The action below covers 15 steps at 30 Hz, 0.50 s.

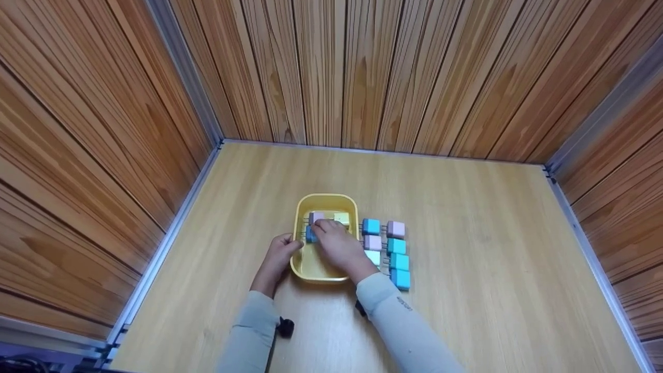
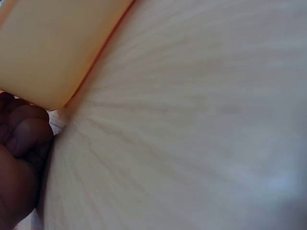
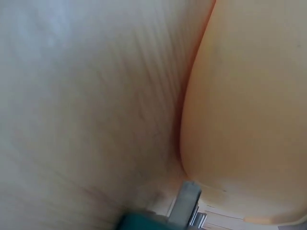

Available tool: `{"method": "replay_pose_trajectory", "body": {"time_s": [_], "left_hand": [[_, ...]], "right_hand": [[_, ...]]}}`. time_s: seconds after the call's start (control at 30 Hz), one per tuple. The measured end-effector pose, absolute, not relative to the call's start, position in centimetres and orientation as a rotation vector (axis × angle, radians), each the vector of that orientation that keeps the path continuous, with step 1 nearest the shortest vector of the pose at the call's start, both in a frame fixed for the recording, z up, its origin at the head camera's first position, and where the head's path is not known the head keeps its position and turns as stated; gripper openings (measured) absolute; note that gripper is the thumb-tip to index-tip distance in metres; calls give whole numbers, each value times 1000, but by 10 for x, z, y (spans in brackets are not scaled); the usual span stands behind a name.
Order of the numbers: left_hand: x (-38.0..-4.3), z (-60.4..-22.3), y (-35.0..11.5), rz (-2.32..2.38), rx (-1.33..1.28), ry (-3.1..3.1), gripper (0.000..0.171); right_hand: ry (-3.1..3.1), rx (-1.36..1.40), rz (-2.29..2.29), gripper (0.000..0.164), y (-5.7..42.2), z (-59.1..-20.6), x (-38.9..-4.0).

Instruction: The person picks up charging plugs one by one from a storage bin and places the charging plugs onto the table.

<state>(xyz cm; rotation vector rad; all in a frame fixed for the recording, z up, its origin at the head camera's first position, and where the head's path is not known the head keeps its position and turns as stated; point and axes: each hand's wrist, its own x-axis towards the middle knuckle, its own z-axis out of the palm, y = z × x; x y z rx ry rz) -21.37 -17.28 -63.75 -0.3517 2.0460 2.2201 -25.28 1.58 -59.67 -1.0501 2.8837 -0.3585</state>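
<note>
Left hand [image 1: 281, 254] pinches the tray [image 1: 312, 265]; right hand [image 1: 340, 246] grips a blue plug [image 1: 310, 234].

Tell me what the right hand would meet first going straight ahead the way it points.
Likely the blue block inside the yellow tray, just ahead of the right hand; depth and contact are unclear.

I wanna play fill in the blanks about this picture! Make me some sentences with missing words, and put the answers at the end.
1. The hand reaching inside the yellow bin is the person's ____ one.
2. The other hand is at the bin's ____ side.
3. The outside plugs in the column farthest from the bin number ____.
4. In the head view, the pink plug inside the bin is ____ of the pale yellow plug.

Missing words: right; left; four; left
</note>
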Motion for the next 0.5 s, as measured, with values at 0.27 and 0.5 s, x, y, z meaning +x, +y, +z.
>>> {"method": "replay_pose_trajectory", "body": {"time_s": [0.27,0.5], "left_hand": [[-214,-640,-171,2241,-359,2050,14],[-216,-640,-170,2215,-384,2074,11]], "right_hand": [[2957,-1212,-116,44,15,-599,-252],[2924,-1126,-236,40,13,-598,-258]]}}
